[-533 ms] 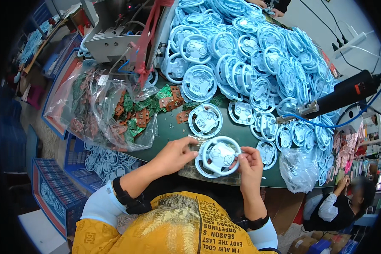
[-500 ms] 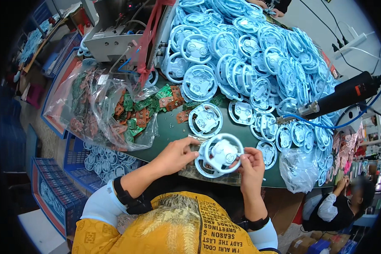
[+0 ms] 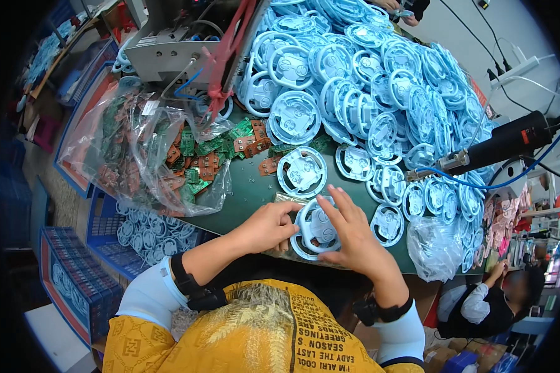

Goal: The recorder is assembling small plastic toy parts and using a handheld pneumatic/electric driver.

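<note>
A light blue plastic toy steering wheel part (image 3: 318, 225) lies at the near edge of the green table, over another similar ring that shows beneath it. My left hand (image 3: 269, 227) is closed at its left rim, thumb and forefinger pinching there. Over its right side my right hand (image 3: 357, 239) is open, fingers stretched out and thumb apart, partly hiding the wheel. Just beyond lies one more light blue wheel (image 3: 302, 172). A third wheel (image 3: 387, 224) rests to the right of my right hand.
A large heap of light blue wheels (image 3: 348, 68) fills the back. Left of it are green and brown circuit boards (image 3: 199, 163) and a clear plastic bag (image 3: 152, 168). A black cylindrical tool (image 3: 510, 142) juts in from the right. Blue crates (image 3: 81, 273) stand lower left; a co-worker (image 3: 485, 304) sits at right.
My right hand has let go of the wheel's right rim and opened over it. The wheel has come down and slightly left. My left hand stays at its left side.
</note>
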`<action>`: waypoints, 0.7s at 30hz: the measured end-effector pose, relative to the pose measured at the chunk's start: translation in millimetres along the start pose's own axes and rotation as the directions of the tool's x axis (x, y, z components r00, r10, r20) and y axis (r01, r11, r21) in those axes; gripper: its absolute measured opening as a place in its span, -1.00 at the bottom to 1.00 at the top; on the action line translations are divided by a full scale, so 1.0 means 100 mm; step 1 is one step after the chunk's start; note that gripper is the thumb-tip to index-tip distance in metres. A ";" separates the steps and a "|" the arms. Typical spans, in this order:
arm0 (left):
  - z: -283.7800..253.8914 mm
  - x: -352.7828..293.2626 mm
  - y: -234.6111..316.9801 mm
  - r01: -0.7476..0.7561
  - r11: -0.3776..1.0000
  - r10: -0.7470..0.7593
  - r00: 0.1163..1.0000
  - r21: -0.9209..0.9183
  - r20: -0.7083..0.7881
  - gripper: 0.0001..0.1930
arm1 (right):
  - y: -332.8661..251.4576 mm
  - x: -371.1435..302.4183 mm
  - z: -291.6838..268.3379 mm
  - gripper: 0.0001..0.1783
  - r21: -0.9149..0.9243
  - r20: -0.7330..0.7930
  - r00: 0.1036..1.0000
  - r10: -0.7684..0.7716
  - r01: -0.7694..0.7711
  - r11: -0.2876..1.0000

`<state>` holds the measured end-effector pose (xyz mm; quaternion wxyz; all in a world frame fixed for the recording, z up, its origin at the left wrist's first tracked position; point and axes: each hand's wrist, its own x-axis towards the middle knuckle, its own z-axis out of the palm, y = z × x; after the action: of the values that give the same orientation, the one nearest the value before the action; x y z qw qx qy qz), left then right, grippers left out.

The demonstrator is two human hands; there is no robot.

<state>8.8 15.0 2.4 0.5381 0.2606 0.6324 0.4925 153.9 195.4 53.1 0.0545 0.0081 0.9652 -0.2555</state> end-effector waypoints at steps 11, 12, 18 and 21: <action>0.05 -0.05 -0.03 0.013 0.995 -0.015 1.000 -0.098 -0.026 -0.61 | -0.16 -0.13 0.27 0.15 0.031 -0.265 0.958 0.113 -0.109 0.994; 0.04 -0.05 -0.05 0.015 0.995 -0.017 1.000 -0.101 -0.021 -0.61 | -0.19 -0.13 0.31 0.15 0.029 -0.271 0.956 0.113 -0.109 0.994; 0.01 -0.05 -0.10 0.013 0.983 -0.012 1.000 -0.181 0.002 -0.61 | -0.22 -0.07 0.41 0.14 -0.063 -0.265 0.956 0.125 -0.146 0.987; 0.01 -0.04 -0.10 0.010 0.981 -0.008 1.000 -0.192 0.012 -0.60 | -0.21 -0.06 0.41 0.14 -0.071 -0.257 0.958 0.126 -0.148 0.986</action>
<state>13.2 7.9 -4.9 0.5665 0.2071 0.5802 0.5474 163.3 157.3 28.8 -0.0507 0.1049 0.9719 -0.2043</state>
